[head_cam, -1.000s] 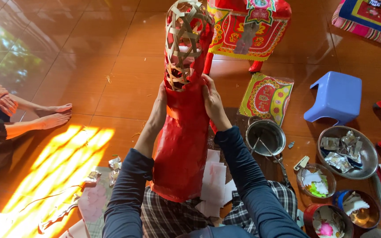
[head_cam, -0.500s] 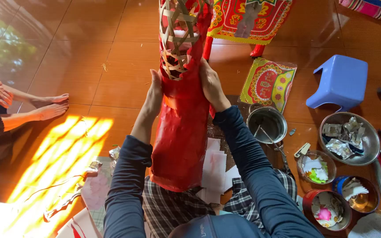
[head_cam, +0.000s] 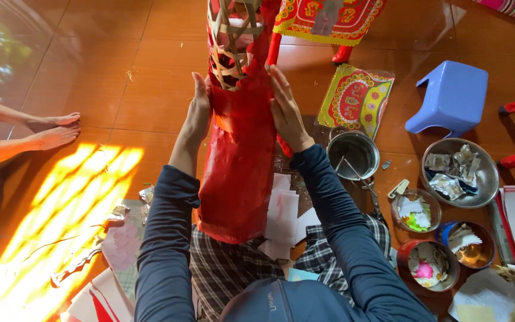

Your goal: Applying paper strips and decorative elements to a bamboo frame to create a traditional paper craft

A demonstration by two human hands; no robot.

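The left hand (head_cam: 199, 110) and right hand (head_cam: 286, 110) press flat, fingers together, against opposite sides of a tall red paper-covered bamboo frame (head_cam: 239, 143) (its woven top bare), standing upright over the person's lap on the floor (head_cam: 120, 71). A steel pot (head_cam: 353, 154) sits just beside.

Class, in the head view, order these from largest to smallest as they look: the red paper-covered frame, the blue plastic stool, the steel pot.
1. Red paper-covered frame, though it sits nearest the camera
2. Blue plastic stool
3. Steel pot
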